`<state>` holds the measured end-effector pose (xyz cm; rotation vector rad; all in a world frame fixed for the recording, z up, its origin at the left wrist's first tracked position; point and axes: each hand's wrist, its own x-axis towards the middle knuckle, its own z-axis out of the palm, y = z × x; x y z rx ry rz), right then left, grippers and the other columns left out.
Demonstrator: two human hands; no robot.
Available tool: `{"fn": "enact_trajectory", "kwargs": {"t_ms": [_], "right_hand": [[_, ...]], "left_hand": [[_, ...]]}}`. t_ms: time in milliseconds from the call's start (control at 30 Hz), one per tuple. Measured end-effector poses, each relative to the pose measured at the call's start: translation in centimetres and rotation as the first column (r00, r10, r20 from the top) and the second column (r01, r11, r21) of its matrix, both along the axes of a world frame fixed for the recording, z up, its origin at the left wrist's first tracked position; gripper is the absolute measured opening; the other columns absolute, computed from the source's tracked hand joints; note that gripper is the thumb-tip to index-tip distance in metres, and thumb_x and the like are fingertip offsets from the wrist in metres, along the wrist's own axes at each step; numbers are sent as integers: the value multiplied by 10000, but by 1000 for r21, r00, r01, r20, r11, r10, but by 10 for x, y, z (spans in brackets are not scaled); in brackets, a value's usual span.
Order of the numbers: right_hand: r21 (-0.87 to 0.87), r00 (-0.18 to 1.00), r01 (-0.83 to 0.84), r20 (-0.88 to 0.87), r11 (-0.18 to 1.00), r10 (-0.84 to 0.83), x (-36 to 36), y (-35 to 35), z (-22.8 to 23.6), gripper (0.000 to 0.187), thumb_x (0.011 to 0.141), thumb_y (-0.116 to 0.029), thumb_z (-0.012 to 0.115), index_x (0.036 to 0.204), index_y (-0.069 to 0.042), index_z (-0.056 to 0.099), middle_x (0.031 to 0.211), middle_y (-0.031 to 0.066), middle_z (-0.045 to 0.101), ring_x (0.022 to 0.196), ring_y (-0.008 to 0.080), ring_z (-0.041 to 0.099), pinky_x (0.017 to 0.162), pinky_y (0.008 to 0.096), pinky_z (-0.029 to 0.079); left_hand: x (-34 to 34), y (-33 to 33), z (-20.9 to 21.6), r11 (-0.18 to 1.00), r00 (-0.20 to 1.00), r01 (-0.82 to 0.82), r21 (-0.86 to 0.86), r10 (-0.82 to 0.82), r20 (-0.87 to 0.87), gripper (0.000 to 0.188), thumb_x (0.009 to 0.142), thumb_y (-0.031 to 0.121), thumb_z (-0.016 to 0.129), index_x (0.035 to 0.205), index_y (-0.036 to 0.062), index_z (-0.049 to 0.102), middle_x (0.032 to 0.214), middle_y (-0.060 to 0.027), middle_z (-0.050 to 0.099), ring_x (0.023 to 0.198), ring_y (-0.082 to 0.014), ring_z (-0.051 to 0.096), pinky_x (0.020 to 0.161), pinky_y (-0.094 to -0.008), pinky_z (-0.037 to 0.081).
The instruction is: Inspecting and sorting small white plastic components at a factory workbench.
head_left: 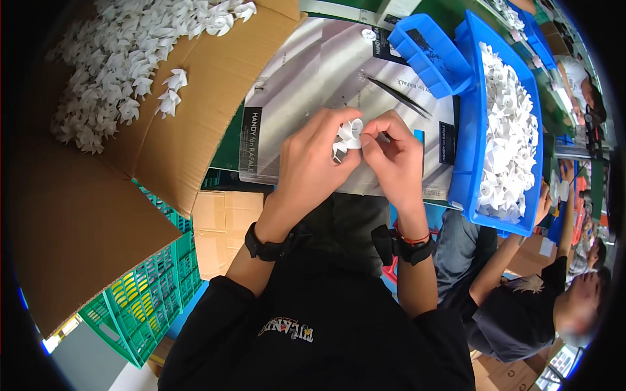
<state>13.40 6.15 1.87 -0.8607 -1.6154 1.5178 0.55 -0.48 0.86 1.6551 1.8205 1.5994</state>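
My left hand [317, 156] holds a small white curved plastic part [350, 133] between thumb and fingers, above the work mat. A second bit of white with curved blades shows just below it, under my left thumb; whether it is the same piece I cannot tell. Close against the part's right side, my right hand [396, 156] is closed, thumb and forefinger pinched together at its edge. Whatever lies between those fingertips is hidden. Dark tweezers [399, 98] lie on the mat beyond my right hand.
A long blue bin [464, 130] full of white parts stands at the right, beside a smaller blue tray [433, 68] with tiny black pieces. An open cardboard box [215, 78] with many white parts is at left, above a green crate [147, 300]. A co-worker [515, 313] sits close at right.
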Motion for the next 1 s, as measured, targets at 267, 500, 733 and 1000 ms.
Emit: {"fn": "enact_trajectory", "kwargs": {"t_ms": [267,500,733,1000], "right_hand": [[148,997,81,-9,986,-81,-1,-4,-12,76,797,54,642,860,20,618,772,34,556,681,85,572,582,223,497],[241,978,31,194,970,-80,7,-6,-2,63,830,52,626,888,34,607,850,36,566,740,76,566,618,220,513],[379,965,43,224,924,-137,8,-8,4,71,794,66,645,849,22,639,759,44,572,640,90,565,533,221,485],[366,904,-257,419,894,88,19,11,24,71,798,75,644,825,14,667,778,45,600,623,113,567,548,240,465]], "left_hand": [[5,-1,-4,1000,997,-8,-26,6,-76,388,686,45,745,1046,94,611,841,-77,606,695,-282,623,566,-362,489],[7,-2,-3,998,990,-15,-60,6,-141,372,680,49,751,1025,100,621,831,-74,600,690,-273,620,564,-358,487],[7,0,-5,998,985,-5,-57,-5,-174,388,678,42,749,1041,107,626,829,-62,599,700,-266,621,571,-353,487],[2,-3,0,988,977,139,-65,-147,-156,410,693,-9,723,1079,81,620,889,-73,599,773,-229,619,637,-315,496]]}}
